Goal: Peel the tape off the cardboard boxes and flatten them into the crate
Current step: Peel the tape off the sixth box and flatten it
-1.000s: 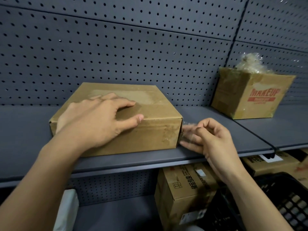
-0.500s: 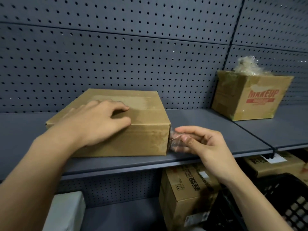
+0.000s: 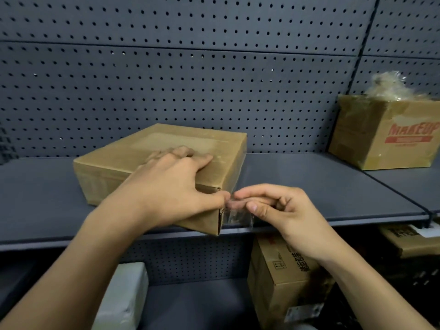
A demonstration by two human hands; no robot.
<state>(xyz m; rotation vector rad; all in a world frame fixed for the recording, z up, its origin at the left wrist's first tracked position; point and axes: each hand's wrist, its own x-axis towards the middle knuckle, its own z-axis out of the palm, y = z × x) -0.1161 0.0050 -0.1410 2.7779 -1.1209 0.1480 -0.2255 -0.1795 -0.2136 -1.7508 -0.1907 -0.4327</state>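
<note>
grey shelf [image 3: 309,186], pegboard wall [image 3: 190,91]; left hand [image 3: 171,189] flat on box [image 3: 190,139], right hand [image 3: 285,210] in pinch on tape [image 3: 238,219]

left hand [image 3: 166,186] presses box [image 3: 221,148] | right hand [image 3: 283,210] pinches tape [image 3: 238,217]

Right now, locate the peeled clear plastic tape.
In the head view, centre frame, the clear plastic tape hangs off the near corner of the flat brown cardboard box, at the front edge of the grey metal shelf, pinched by the right hand.
</note>
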